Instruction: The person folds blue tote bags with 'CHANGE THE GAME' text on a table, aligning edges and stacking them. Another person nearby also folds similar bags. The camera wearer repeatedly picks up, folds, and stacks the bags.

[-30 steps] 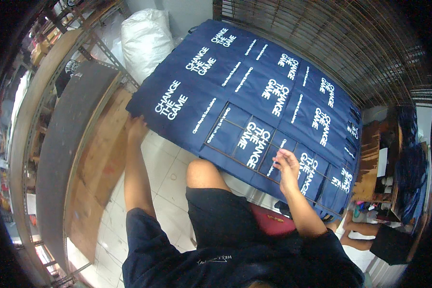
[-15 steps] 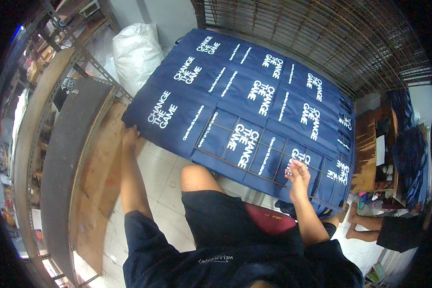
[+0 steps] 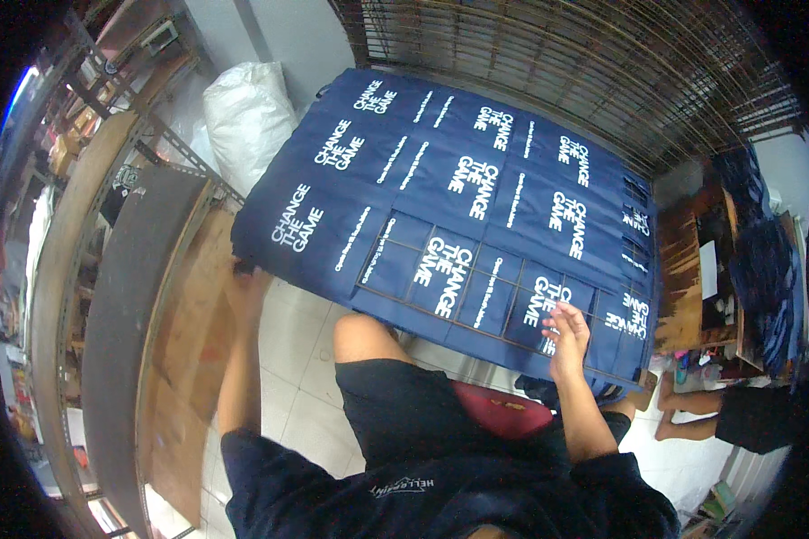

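Navy-blue fabric pieces (image 3: 319,193) with white lettering lie spread in rows over a broad surface in front of me. A thin wire grid (image 3: 490,337) rests on the pieces nearest to me. Over the near right part of that grid is my right hand (image 3: 568,340), its fingers loosely curled and apart, with nothing visible in them. My left hand (image 3: 248,282) is at the near left corner of the fabric; motion smears its fingers, so I cannot see whether they grip the edge.
A shelving rack (image 3: 117,314) runs along my left, with a white sack (image 3: 247,121) behind it. Tall stacked wire racks (image 3: 548,54) rise at the back. On the right are a wooden table (image 3: 679,278) and another person's legs (image 3: 692,415). A red seat (image 3: 503,411) is beneath me.
My left hand has shifted slightly down at the fabric corner and become blurred. My right hand has moved a little to the right over the grid. The whole view has tilted slightly.
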Demonstrator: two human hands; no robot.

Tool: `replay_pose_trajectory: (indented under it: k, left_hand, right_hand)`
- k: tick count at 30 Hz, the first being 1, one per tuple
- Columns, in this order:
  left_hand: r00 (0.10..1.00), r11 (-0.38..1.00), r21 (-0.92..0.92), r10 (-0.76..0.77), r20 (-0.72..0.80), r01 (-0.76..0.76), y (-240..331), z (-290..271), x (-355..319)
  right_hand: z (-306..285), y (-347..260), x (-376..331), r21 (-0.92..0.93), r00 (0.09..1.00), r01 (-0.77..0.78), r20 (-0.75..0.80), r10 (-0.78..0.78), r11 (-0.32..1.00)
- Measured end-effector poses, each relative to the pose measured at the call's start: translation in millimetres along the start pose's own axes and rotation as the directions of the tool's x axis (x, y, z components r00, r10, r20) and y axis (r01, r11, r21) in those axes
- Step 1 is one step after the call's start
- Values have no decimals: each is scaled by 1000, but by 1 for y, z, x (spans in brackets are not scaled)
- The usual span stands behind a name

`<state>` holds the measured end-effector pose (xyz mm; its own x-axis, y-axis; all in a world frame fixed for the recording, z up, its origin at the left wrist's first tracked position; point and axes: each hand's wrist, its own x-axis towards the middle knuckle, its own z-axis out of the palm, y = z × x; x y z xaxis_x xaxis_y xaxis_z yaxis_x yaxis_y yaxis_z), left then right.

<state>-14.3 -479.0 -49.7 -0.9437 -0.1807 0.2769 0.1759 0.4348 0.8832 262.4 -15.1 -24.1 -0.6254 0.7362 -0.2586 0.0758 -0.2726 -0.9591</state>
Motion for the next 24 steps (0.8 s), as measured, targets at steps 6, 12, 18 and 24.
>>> replay_pose_trajectory:
  k: [6, 12, 18, 24]
  left_hand:
    - [963, 949, 308, -145, 228, 70, 21, -27, -100]
    - [802, 953, 170, -303, 514, 251, 60, -49, -163]
    - [672, 990, 141, -115, 732, 16, 106, -30, -180]
    - [655, 983, -180, 162, 738, -40, 178, 85, -271]
  right_hand:
    - [-65, -18, 0, 28, 985, 95, -148, -90, 995]
    - [-182, -84, 10, -63, 823, 368, -442, -356, 928]
    - [-311, -175, 0, 55, 609, 634, -650, -455, 771]
    - [-416, -248, 9, 250, 575, 726, -731, -366, 641]
